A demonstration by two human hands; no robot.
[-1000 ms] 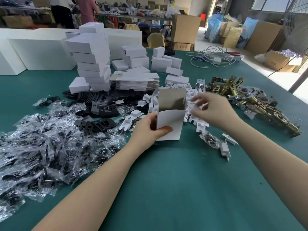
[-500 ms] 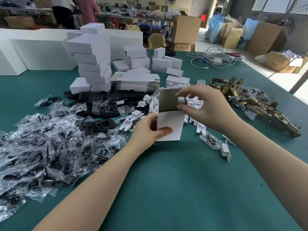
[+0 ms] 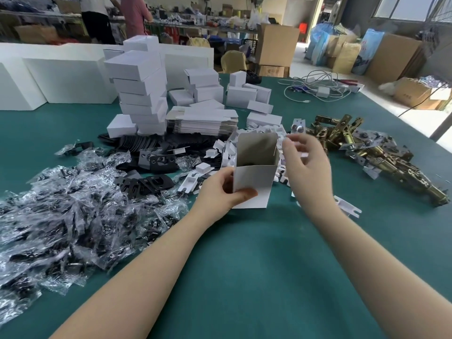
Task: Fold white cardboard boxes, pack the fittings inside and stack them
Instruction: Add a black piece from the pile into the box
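Broadly, a workshop with brown cartons [image 3: 277, 42] and two standing people at a far bench surrounds a green-topped table [image 3: 256, 265]. Large white panels [image 3: 61, 79] line its far left edge, and a tall stack of folded white boxes [image 3: 140, 94] rises in front of them. Clear bags of black fittings [image 3: 61, 216] heap along the left edge, brass latch parts [image 3: 381, 157] spread toward the right edge, and a pile of flat box blanks [image 3: 203, 122] lies mid-table, with white cables [image 3: 315, 86] near the far right corner. Near the table's middle stands an open white cardboard box [image 3: 254, 177], upright with its top flap raised. The left hand [image 3: 220, 192] grips its lower left corner, thumb across the front face, fingers curled behind. The right hand [image 3: 308, 165] hovers just beside the box's open top, fingers loosely curled and apart; whether they pinch anything cannot be told through the blur
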